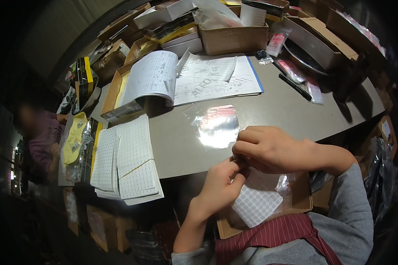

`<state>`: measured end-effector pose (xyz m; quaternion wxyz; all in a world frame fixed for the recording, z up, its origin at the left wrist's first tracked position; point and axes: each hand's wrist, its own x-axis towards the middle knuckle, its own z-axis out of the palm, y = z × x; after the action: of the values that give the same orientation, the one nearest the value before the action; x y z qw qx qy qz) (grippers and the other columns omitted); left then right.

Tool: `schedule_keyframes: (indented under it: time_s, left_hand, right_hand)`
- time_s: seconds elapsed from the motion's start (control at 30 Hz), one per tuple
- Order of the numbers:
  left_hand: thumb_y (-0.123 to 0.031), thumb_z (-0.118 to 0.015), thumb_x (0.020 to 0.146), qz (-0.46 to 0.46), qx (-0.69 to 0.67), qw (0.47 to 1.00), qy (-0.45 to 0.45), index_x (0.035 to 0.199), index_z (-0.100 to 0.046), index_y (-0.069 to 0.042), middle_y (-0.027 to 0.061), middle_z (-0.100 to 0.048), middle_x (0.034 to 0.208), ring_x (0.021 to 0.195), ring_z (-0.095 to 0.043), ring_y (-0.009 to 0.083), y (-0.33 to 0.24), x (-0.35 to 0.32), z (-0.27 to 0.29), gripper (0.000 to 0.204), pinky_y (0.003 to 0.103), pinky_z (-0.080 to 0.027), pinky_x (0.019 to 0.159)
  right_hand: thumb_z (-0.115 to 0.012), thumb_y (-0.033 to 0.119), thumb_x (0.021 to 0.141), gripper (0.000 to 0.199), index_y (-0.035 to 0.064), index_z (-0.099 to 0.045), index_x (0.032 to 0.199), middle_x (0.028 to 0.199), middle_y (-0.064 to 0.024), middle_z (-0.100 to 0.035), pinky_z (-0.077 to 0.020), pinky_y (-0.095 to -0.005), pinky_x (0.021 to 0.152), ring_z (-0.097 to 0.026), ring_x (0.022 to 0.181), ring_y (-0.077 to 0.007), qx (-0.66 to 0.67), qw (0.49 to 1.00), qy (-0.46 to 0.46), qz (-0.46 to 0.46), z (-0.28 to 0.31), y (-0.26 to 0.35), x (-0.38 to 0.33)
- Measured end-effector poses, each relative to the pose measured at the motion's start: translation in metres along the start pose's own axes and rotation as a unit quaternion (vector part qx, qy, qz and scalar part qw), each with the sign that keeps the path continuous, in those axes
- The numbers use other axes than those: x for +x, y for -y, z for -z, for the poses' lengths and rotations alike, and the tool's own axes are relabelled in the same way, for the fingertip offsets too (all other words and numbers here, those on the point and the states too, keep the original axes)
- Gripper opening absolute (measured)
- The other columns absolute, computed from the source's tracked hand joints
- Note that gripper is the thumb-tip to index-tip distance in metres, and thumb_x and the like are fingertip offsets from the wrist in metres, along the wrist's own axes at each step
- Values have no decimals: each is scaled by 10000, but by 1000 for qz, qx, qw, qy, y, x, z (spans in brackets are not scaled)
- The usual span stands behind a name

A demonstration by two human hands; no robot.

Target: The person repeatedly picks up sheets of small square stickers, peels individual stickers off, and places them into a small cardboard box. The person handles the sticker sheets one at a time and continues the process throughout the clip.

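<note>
Apron: dark red striped cloth (274, 232) over a grey sleeve, at the lower edge, closest in.
Sticker sheet: white sheet of small round dots (256, 204) lying in a shallow cardboard tray (303, 198) on the person's lap, below the counter's near edge; a bit of clear film lies over its upper right corner.
Left hand: left hand (219, 187) rises from the lower edge, fingers and thumb pressed together on a tiny item at their tips, too small to tell what; the tips meet the right hand just above the sheet.
Right hand: right hand (269, 148) comes in from the right, fingers curled shut and pinched onto the same small item, knuckles over the counter's near edge.
Clear bag: shiny transparent bag (216, 126) flat on the grey counter (274, 106), just beyond the hands.
Grid sheets: stack of white gridded sheets (128, 161) overhanging the counter's left front edge.
Ledger: open book (163, 77) with handwritten loose papers on it, past the clear bag.
Pens: black pens (294, 86) to the right of the ledger.
Boxes: cardboard boxes (232, 37) crowded along the far edge.
Other person: a seated person in purple (42, 139) at far left, blurred.
</note>
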<state>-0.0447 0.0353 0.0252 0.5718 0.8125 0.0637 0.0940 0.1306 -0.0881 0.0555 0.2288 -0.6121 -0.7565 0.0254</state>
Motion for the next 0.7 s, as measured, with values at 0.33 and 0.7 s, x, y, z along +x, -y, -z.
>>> schedule_keyframes:
  time_s: [0.33, 0.7]
  left_hand:
    - [-71, -605, 988, 92, -180, 979, -4, 1112, -724, 35, 21, -690, 842, 784, -578, 80, 35, 8, 21, 202, 264, -490, 726]
    - [-78, -618, 965, 56, -147, 988, -9, 1087, -744, 0, 74, -707, 853, 767, -602, 119, 40, 6, 16, 192, 281, -494, 719]
  right_hand:
    - [-730, 43, 808, 216, 16, -567, 947, 893, -103, -598, -488, -405, 709, -607, 795, -288, 118, 991, -62, 0, 11, -62, 36]
    - [-700, 48, 814, 164, 7, -599, 936, 913, -138, -634, -512, -405, 774, -642, 867, -317, 128, 991, -21, -43, -8, -77, 18]
